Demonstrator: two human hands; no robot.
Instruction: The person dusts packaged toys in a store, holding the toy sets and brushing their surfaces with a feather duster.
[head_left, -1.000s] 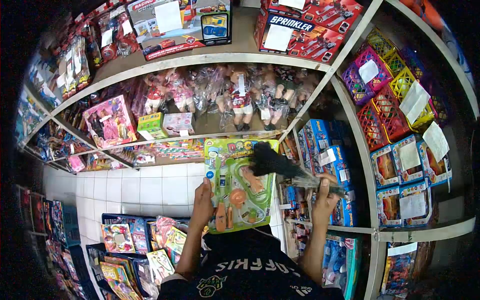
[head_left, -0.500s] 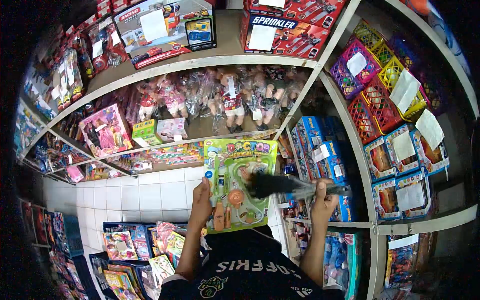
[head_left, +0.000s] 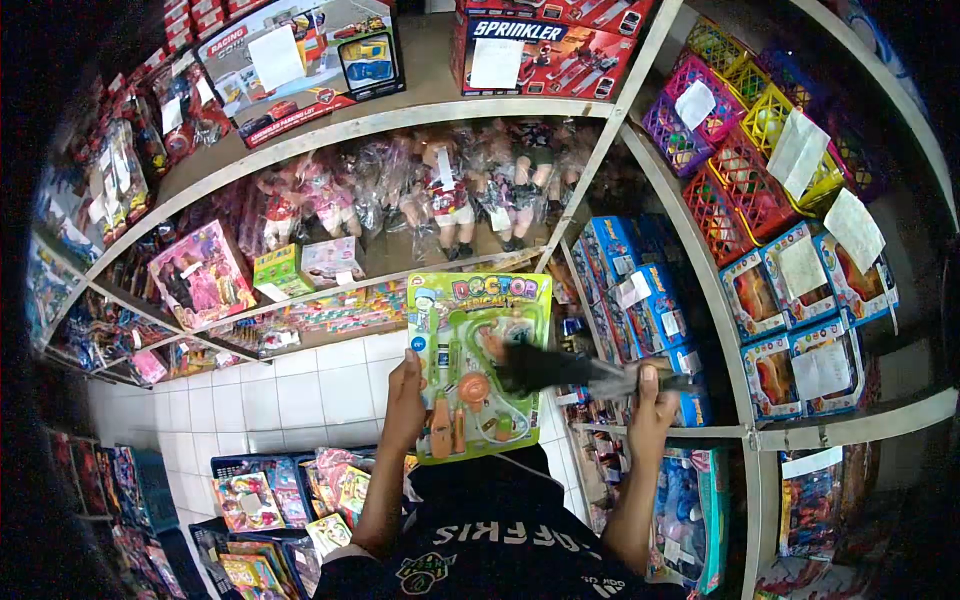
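Note:
My left hand point(head_left: 405, 405) grips the left edge of a green carded toy doctor set point(head_left: 474, 370), thumb on its front. The card is held up before my chest, with orange and green plastic pieces under its clear cover. In my right hand point(head_left: 650, 410), closed with the thumb on top, is the pale handle of a duster point(head_left: 545, 370). Its dark, soft head is smeared by motion and lies across the right part of the card. I cannot tell whether the head touches the card.
Shelves ahead hold bagged dolls point(head_left: 450, 200), a racing playset box point(head_left: 295, 65) and sprinkler toy boxes point(head_left: 545, 55). At the right are coloured plastic baskets point(head_left: 755, 170) and blue toy boxes point(head_left: 635, 290). Blue crates point(head_left: 235, 462) of packaged toys stand on the tiled floor point(head_left: 300, 390) at lower left.
The shelves have shifted slightly up and left in view. The doctor set stays in my left hand, and the duster remains over its right part, blurred in both frames.

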